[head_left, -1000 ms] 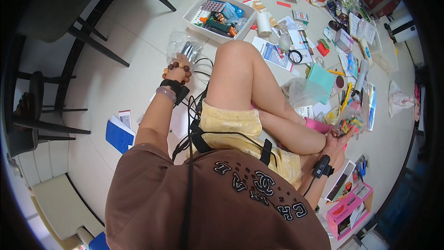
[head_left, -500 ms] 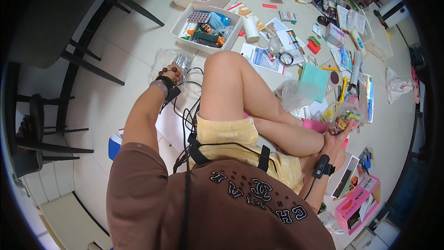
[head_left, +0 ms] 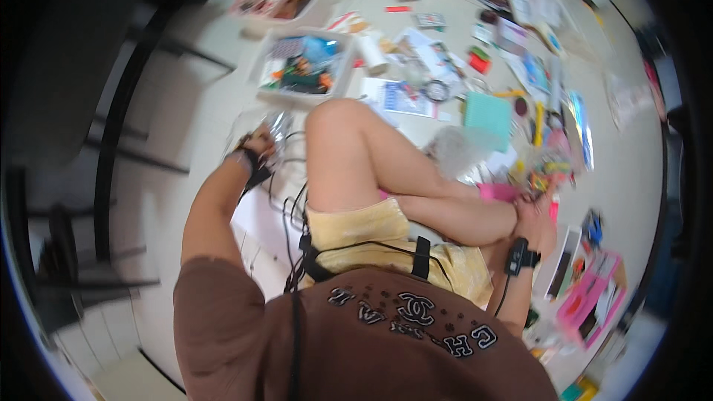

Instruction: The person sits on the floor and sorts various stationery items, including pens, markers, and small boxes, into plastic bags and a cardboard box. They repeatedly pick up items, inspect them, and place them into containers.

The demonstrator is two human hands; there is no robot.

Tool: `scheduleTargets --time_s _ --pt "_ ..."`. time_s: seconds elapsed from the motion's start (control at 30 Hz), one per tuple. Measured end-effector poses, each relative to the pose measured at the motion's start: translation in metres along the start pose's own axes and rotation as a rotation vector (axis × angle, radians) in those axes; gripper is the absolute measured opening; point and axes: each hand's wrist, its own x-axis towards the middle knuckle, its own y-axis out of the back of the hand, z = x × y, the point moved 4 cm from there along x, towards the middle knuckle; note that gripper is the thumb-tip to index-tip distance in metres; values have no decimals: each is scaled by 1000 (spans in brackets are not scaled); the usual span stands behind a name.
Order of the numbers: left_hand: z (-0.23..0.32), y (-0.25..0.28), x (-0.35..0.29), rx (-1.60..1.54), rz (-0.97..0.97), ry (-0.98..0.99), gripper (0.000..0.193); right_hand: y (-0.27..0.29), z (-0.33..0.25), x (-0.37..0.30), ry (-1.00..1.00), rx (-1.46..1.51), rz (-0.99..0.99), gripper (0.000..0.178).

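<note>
On the floor at my left, my left hand point(head_left: 260, 140) has its fingers closed at a crinkled clear plastic bag point(head_left: 279, 128). Blur hides the fingertips and whatever the bag contains. Over on the right, beside my bent knee, my right hand point(head_left: 536, 206) grips a clear bag of small colourful pieces point(head_left: 551, 168); red, yellow and green show through it. A pale, see-through plastic bag point(head_left: 462, 150) lies between my shin and a teal mesh-like sheet point(head_left: 488, 120).
Ahead stand a white bin point(head_left: 347, 67) of mixed supplies and a second, pinkish bin point(head_left: 245, 18). Papers point(head_left: 397, 96), a white roll point(head_left: 371, 54) and small boxes cover the floor. A pink box point(head_left: 590, 297) sits at right. Black cables point(head_left: 291, 215) run beside my left thigh; dark chairs stand left.
The whole view has shifted and blurred, with the bins and papers now lower and further left. Both hands stay at their bags.
</note>
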Motion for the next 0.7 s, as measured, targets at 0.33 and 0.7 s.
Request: scheduleTargets --time_s 0.33,0.7 --pt "-36 106 107 106 55 64 9 -24 -4 -14 126 70 -115 40" --pt "141 154 -20 694 -195 -33 38 -31 -3 -18 127 35 -163 38"
